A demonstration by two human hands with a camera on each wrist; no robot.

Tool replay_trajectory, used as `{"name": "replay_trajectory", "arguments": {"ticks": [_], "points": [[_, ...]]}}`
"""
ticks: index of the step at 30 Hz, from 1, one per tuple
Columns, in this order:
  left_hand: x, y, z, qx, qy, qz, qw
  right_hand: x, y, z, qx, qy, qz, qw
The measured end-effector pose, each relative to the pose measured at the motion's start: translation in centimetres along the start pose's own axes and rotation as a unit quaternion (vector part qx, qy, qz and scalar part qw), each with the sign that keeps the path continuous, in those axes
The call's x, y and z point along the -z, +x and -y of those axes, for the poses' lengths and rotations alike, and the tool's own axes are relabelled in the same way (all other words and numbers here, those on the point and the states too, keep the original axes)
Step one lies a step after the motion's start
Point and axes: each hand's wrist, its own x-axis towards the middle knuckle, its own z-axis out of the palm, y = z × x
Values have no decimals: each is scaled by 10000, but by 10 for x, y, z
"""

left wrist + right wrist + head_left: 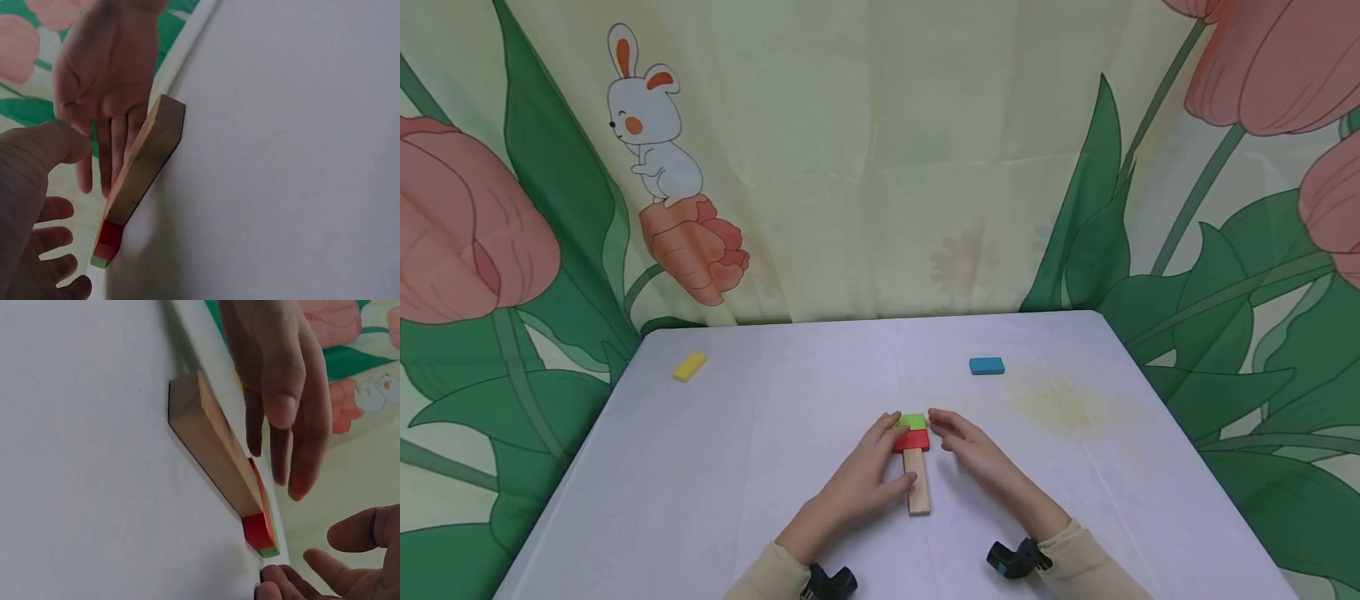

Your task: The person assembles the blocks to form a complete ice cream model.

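A plain wooden block (917, 487) lies lengthwise on the white table. At its far end a red block (912, 442) lies crosswise, with a light green block (913, 422) just beyond it. My left hand (867, 473) hovers along the left side of this row, fingers extended by the green and red blocks, thumb over the wooden one. On the other side, my right hand (983, 457) has loosely bent fingertips close to the green block. The right wrist view shows the row between both hands, with nothing gripped by the left hand (281, 381) or the right hand (369, 556).
A yellow block (689, 367) lies at the table's far left, and a blue block (987, 366) toward the far right. Behind the white-covered table (760, 400) hangs a curtain (880, 167) printed with tulips and a rabbit. Black wrist cameras sit at both cuffs.
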Motion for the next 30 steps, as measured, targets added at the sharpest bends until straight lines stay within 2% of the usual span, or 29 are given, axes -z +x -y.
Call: {"name": "replay_trajectory", "arguments": {"ticks": [3,5,11,18,26,30], "points": [[1,3,2,-369,777,111,9962,6,4,-1,141,-466,-183,9986],[1,4,3,-544,1138,182,9918,11,8,-2,184,-727,-267,9968],[2,6,4,-839,1737,252,9809,31,20,-6,267,-1369,-468,9891],[2,5,5,-824,1777,302,9802,50,34,-7,395,-1856,-608,9800],[5,7,3,-798,1766,390,9803,74,55,-6,685,-2578,-938,9592],[4,7,3,-668,1691,504,9820,90,66,-5,646,-2699,-1136,9540]]}}
